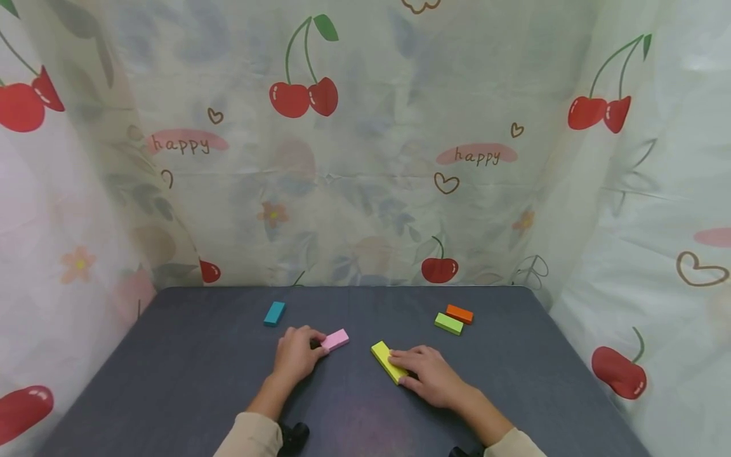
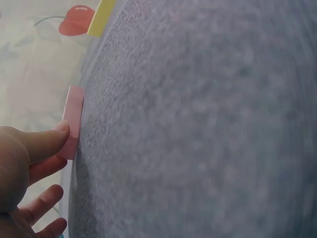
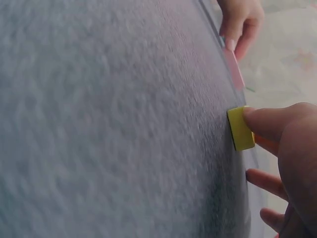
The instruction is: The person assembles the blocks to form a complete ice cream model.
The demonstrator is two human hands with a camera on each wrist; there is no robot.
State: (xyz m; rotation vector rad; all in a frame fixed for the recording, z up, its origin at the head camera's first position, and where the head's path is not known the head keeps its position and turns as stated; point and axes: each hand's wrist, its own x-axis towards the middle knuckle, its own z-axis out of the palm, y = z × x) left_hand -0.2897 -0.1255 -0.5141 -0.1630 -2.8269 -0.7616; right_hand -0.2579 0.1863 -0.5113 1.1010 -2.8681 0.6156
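Observation:
My left hand (image 1: 297,353) pinches the near left end of a pink block (image 1: 335,341) between thumb and fingers. In the left wrist view the pink block (image 2: 73,121) lies on the cloth with the thumb across its side. To the right, my right hand (image 1: 432,374) grips a longer-looking yellow block (image 1: 388,362) near its lower end, thumb on one side and fingers on the other. The right wrist view shows the end of the yellow block (image 3: 240,129) against the thumb. A gap separates the pink and yellow blocks.
A blue block (image 1: 275,313) lies at the back left of the dark grey table (image 1: 200,374). At the back right, a green block (image 1: 448,324) lies beside an orange block (image 1: 459,313). A cherry-printed curtain (image 1: 365,158) surrounds the table's back and sides.

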